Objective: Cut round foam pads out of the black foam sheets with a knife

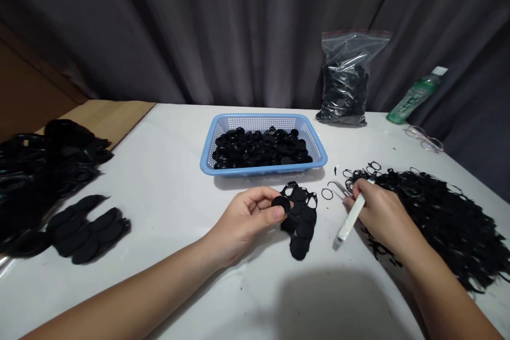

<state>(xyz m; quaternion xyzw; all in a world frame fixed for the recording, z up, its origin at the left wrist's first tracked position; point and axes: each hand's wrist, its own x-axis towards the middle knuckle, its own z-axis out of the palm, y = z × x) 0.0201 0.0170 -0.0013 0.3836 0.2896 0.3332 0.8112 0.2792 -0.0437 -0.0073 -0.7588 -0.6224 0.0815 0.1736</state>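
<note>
My left hand [247,218] pinches a small round black rubber disc [281,203] between thumb and fingers. Just beyond and below it lies a black rubber sheet of joined discs [305,228], with open ring holes along its top edge. My right hand [378,210] is closed round a slim white tool [353,218], whose exact kind I cannot make out. A thin pale tip shows near those fingers, close to a loose black ring [327,194] on the table. Behind both hands stands a blue plastic basket [263,171] holding many black discs.
A heap of black rubber scraps [446,223] spreads at right. Uncut black sheets [51,170] pile up at left, beside cardboard [115,111]. At the back are a zip bag of black pieces [345,87], a green bottle [416,96] and glasses [432,144] on the white table [167,170].
</note>
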